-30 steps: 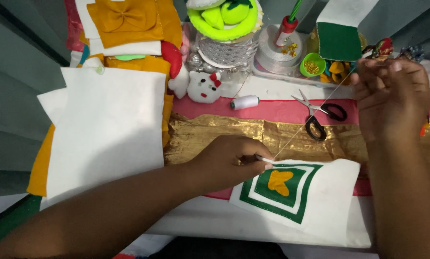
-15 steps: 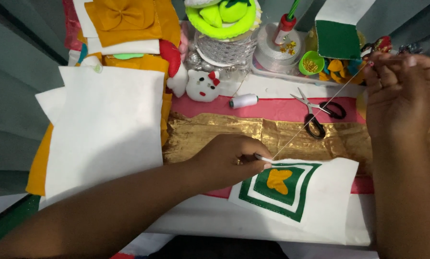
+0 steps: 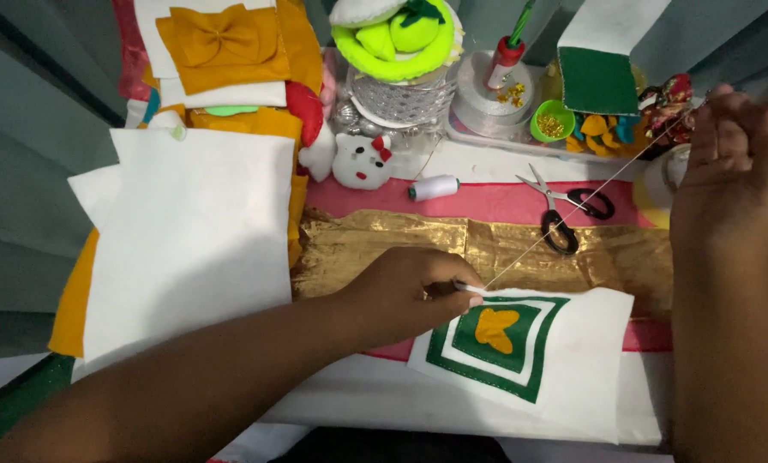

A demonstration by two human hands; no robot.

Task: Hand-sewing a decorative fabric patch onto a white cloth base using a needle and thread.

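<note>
A cluttered craft table [image 3: 487,201] — gold cloth [image 3: 504,249] across its middle. The left hand [image 3: 401,296] pinches the white felt [image 3: 538,360], green-squared, at near centre. The right hand [image 3: 731,184], raised far right, grips a taut thread [image 3: 573,210] — scissors [image 3: 564,210] beneath.

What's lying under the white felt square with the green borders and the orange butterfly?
The white felt square overlaps the gold fabric at its top edge and white cloth lower down. The left hand pins its upper corner. What lies beneath its middle is covered.

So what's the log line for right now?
left hand: pinching white felt square | right hand: pulling thread taut | black-handled scissors: idle
</note>
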